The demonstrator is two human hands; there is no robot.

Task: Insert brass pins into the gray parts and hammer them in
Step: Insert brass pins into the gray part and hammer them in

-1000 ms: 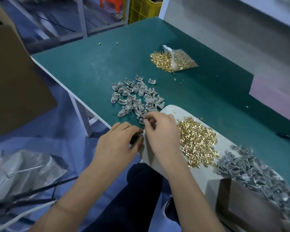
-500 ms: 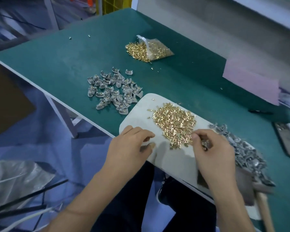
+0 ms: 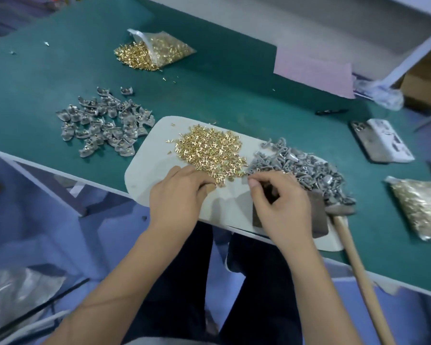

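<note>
Shiny brass pins (image 3: 207,150) heaped beside dull gray parts (image 3: 301,168), white board (image 3: 144,168).

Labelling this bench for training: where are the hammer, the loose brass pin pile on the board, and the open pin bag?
hammer (image 3: 353,255): head view, wooden handle.
brass pin pile (image 3: 207,149): head view, heap's middle.
open pin bag (image 3: 171,48): head view, clear plastic side.

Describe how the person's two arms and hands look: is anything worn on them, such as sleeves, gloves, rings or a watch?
Both forearms are bare up to the picture's lower edge, with no sleeves in view. The left hand and the right hand wear no gloves; no ring, watch or bracelet shows. The fingernails that show are short and unpainted.
</note>
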